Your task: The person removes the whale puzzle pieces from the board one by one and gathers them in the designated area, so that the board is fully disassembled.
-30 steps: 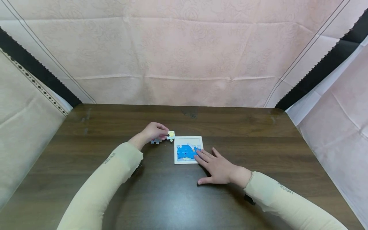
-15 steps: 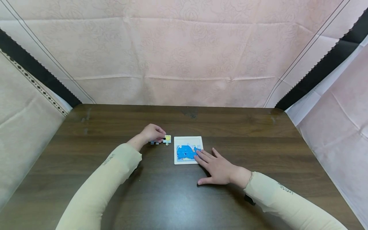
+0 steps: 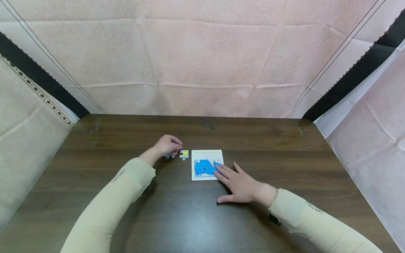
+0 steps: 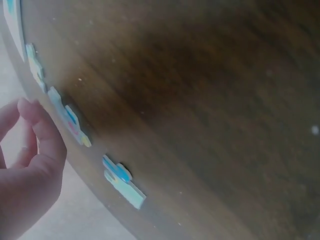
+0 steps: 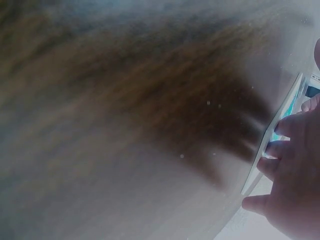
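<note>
The left hand (image 3: 169, 144) hovers at the left of a white-framed puzzle board (image 3: 207, 152), fingers loosely bent. In the left wrist view its thumb and a finger come close together, with nothing visible between them. Just right of its fingertips lies a jigsaw piece with a yellow sun (image 3: 184, 153), on the table. Partly under this hand is a blue jigsaw piece (image 3: 169, 156). A further jigsaw piece (image 4: 124, 182) shows in the left wrist view. Fingers of the right hand (image 3: 240, 184) rest outstretched on the board's lower right, covering part of its blue whale picture.
A dark wooden table (image 3: 202, 214) spreads under both hands. Pale patterned cloth (image 3: 202, 63) hangs behind its far edge and along both sides.
The left hand set the sun jigsaw piece down, lower and farther left of the board, and let go of it. The right hand and the puzzle board stayed in place.
</note>
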Demonstrator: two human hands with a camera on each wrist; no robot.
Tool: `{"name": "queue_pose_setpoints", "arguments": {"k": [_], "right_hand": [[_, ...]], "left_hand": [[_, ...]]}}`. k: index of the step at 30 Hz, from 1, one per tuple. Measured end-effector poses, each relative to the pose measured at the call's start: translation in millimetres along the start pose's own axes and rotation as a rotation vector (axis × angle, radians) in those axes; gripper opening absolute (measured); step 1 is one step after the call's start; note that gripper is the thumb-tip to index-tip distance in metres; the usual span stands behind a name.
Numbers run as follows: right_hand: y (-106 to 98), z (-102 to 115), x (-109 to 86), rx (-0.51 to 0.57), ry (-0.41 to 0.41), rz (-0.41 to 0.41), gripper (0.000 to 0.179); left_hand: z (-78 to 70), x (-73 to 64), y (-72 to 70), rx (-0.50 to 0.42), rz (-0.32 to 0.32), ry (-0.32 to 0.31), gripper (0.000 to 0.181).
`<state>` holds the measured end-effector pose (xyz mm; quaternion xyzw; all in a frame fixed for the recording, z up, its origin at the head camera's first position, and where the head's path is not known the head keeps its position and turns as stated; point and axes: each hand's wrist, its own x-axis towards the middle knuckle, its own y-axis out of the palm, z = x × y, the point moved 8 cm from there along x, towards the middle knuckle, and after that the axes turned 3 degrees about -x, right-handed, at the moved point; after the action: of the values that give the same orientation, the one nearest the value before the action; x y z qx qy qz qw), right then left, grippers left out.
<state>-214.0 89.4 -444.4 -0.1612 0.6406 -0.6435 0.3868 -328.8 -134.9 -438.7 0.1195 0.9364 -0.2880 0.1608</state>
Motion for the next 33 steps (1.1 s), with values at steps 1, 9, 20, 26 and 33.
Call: {"name": "queue_pose_setpoints", "arguments": {"k": [1,9,20,26,33], "right_hand": [[0,0,-0.1,0.000,0.000,0.001,0.087],[2,0,0.3,0.002,0.011,0.015,0.088],[3,-1,1.4,-0.010,0.015,0.015,0.089],[2,0,1.4,-0.009,0.004,0.008,0.087],[1,1,1.0,-0.007,0.004,0.012,0.087]], "left_hand": [[-1.0,-0.1,0.9,-0.006,0.006,0.004,0.027],[-12.0,-2.2,24.2,-0.034,0.133,0.048,0.030],[-14.6,-9.8,49.7,0.018,0.283,0.082,0.032],[-15.7,-10.3,50.0,0.023,0.298,0.090,0.032],[-18.6,-10.4,52.5,0.019,0.308,0.096,0.032]]}}
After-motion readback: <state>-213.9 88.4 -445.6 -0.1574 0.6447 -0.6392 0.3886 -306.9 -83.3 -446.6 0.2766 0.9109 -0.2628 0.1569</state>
